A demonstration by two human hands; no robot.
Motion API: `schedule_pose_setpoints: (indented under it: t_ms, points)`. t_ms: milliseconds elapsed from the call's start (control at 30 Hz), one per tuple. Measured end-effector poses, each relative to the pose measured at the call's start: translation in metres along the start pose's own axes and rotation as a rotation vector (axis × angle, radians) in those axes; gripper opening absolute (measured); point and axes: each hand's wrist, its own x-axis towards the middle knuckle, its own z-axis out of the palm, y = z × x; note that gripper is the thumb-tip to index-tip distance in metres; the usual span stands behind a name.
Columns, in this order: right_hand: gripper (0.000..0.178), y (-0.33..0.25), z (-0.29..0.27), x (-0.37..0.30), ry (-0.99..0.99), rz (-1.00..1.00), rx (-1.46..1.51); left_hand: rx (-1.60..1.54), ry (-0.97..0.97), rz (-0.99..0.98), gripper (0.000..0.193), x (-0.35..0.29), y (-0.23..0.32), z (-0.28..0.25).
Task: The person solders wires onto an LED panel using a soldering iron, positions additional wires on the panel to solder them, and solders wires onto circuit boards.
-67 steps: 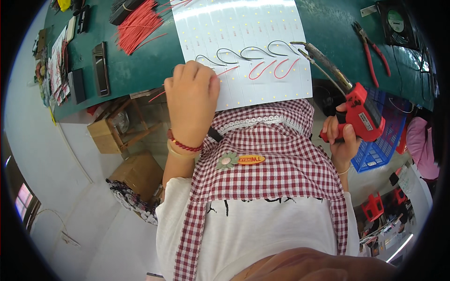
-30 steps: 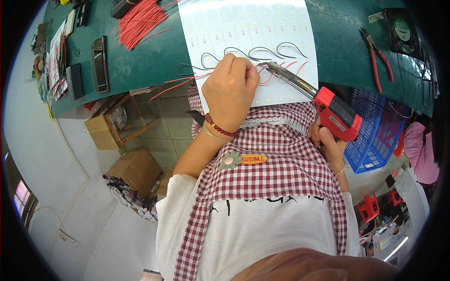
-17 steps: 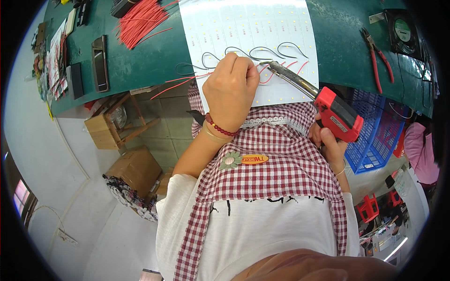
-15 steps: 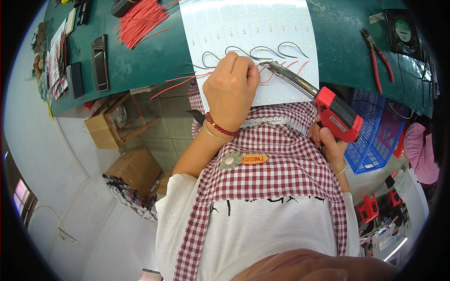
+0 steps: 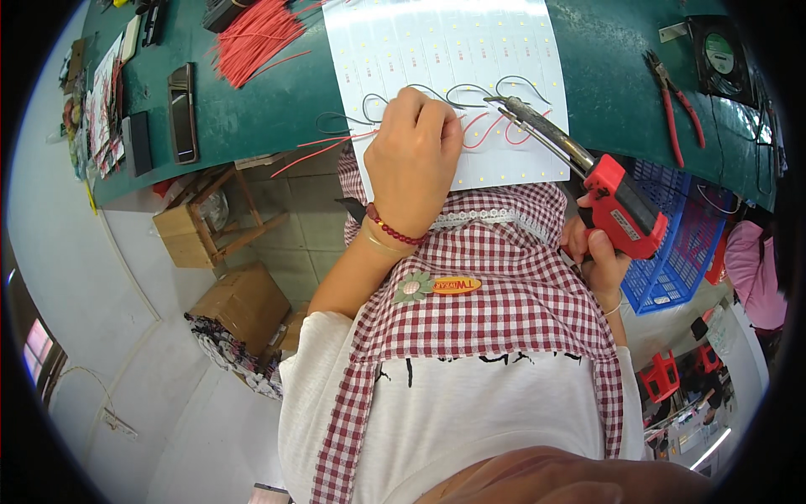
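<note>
Two red wires (image 5: 336,139) stick out to the left from under the left hand (image 5: 413,155), whose fingers are bunched narrow and closed on them (the fingertips themselves are tucked out of sight). That hand sits over a white board (image 5: 495,164) dotted with small yellow squares, which lies on the green table (image 5: 604,109) with its near end jutting past the edge, above a checked apron (image 5: 487,328). The right hand (image 5: 596,256) has its fingers wrapped around the handle of a red soldering iron (image 5: 625,206). The iron's tip points left above the board, near the curved black wires (image 5: 470,85); whether it touches anything, I cannot tell. Loops of red wire (image 5: 477,146) lie nearer the person. Off to the right rest red-handled pliers (image 5: 671,126); to the left are a bundle of red strands (image 5: 256,42) and a dark phone (image 5: 181,113).
</note>
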Motion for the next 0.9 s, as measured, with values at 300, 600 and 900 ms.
schedule_pose_setpoints:
  t_ms: [300, 600, 900]
  points:
    - [0.045, -0.005, -0.006, 0.009, 0.024, -0.087, 0.035, 0.08, -0.137, 0.392, 0.047, -0.051, -0.025, -0.017]
    - [0.048, -0.013, -0.006, 0.013, 0.035, -0.192, 0.067, -0.08, -0.104, 0.387, 0.05, -0.029, -0.012, -0.008]
    - [0.048, -0.014, -0.003, 0.015, 0.04, -0.191, 0.068, 0.234, -0.024, 0.263, 0.015, 0.015, -0.047, -0.044]
